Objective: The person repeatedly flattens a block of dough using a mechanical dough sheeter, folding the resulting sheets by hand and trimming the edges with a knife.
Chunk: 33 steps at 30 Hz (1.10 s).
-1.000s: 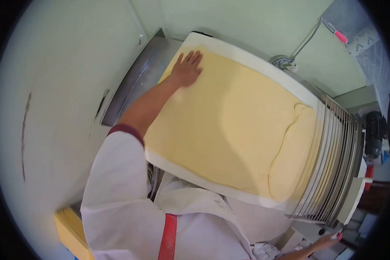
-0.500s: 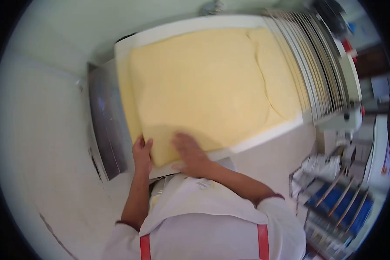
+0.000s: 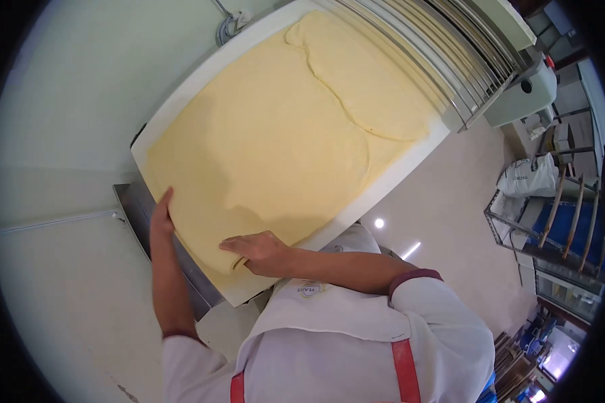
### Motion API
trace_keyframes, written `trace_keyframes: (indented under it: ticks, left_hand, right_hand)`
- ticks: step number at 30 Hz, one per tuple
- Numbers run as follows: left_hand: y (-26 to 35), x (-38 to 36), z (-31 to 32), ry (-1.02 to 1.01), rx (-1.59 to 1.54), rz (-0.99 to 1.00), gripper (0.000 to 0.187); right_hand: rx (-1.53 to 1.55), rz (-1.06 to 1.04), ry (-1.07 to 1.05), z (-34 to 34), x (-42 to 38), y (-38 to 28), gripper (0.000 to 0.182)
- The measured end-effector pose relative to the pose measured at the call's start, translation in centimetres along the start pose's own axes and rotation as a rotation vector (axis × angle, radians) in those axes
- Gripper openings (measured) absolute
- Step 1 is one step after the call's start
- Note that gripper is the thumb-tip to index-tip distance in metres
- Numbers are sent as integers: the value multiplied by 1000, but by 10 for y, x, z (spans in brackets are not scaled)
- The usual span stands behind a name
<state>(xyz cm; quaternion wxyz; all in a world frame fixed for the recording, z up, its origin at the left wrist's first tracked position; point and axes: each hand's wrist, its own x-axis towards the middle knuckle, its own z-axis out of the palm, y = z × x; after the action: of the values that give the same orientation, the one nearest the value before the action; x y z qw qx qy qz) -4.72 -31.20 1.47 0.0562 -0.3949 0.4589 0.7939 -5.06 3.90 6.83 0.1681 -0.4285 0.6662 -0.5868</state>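
A wide sheet of pale yellow dough (image 3: 269,134) lies on a white belt surface (image 3: 410,164). An overlapping edge runs across its far right part. My left hand (image 3: 163,213) is at the left edge of the dough, its fingers against the edge and partly hidden. My right hand (image 3: 259,252) holds the near corner of the dough, which is folded up between thumb and fingers.
A metal guard of parallel bars (image 3: 464,60) stands at the far right of the belt. A metal tray (image 3: 198,282) is below the left end. A rack with a white bag (image 3: 528,178) stands on the right. A coiled hose (image 3: 227,30) hangs at the wall.
The view has turned, so the belt now slants up to the right. My right hand has gone from lying flat on the dough to gripping its near corner. My left hand is farther up the left edge.
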Motion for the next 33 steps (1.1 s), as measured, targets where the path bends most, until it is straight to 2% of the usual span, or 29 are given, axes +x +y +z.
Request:
trace_keyframes:
  ticks: [2,5,7,9,10,11,12,13,15,18,19,21,24,27,30,33]
  left_hand:
    - [38,42,-9,102,109,-14,46]
    - [85,18,53,349,678,188,40]
    - [113,10,109,423,1074,329,34]
    - [121,-12,209,336,1211,538,32]
    - [118,-7,240,346,1238,472,34]
    - [117,2,264,356,1263,412,36]
    - [115,17,278,263,1381,347,42]
    - [95,21,296,89,1018,416,48]
    - [90,62,286,111,1329,571,52]
    - [88,136,242,454,1524,1210,54]
    - [94,159,232,440,1467,1154,54]
    - [102,195,224,407,1336,1029,53]
    - [146,196,241,27,1323,536,50]
    - [168,186,253,-102,1119,221,44]
    - [176,184,257,-186,1155,116,48]
    - [157,176,257,-137,1066,348,49]
  right_hand:
    - [150,58,56,-32,-2,5,52]
    - [335,207,161,-76,-9,24,53]
    - [453,316,257,-94,-27,41,50]
    - [425,341,377,-121,-42,44,48]
    - [406,348,431,-134,-48,47,47]
    - [535,462,427,-145,-55,51,46]
    - [660,578,423,-154,-65,56,46]
    - [781,701,417,-162,-73,58,46]
    - [898,792,330,-178,-74,53,50]
    - [1061,868,294,-189,-67,52,51]
    - [1111,888,299,-190,-64,53,50]
    - [973,889,261,-188,-62,57,50]
    - [902,939,216,-199,-50,52,50]
    - [852,1056,178,-208,-32,48,50]
    - [724,1161,90,-211,-16,54,54]
    - [654,1172,45,-212,-7,52,51]
